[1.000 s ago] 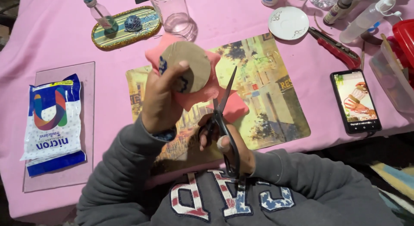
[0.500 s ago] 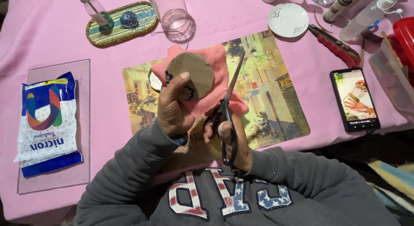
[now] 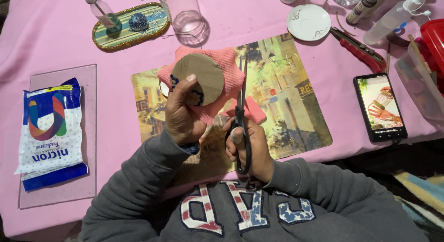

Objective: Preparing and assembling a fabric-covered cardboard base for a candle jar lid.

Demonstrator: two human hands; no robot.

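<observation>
My left hand (image 3: 182, 115) grips a round brown cardboard disc (image 3: 203, 78) pressed against a piece of pink knit fabric (image 3: 230, 78), held up over a picture placemat (image 3: 286, 98). My right hand (image 3: 249, 147) holds black-handled scissors (image 3: 241, 117), blades pointing away from me along the right edge of the pink fabric. A loose pink fabric scrap (image 3: 252, 111) lies on the placemat just right of the scissors.
On the pink tablecloth: a white and blue plastic packet (image 3: 48, 131) on a clear sheet at left, a glittery oval tray (image 3: 129, 27), a glass jar (image 3: 182, 13), a white saucer (image 3: 309, 22), a red utility knife (image 3: 360, 50), a phone (image 3: 380, 107), a red-lidded box (image 3: 430, 61).
The scissors have swung from leaning right to nearly upright beside the fabric. My left hand has turned the disc and fabric slightly and shifted right.
</observation>
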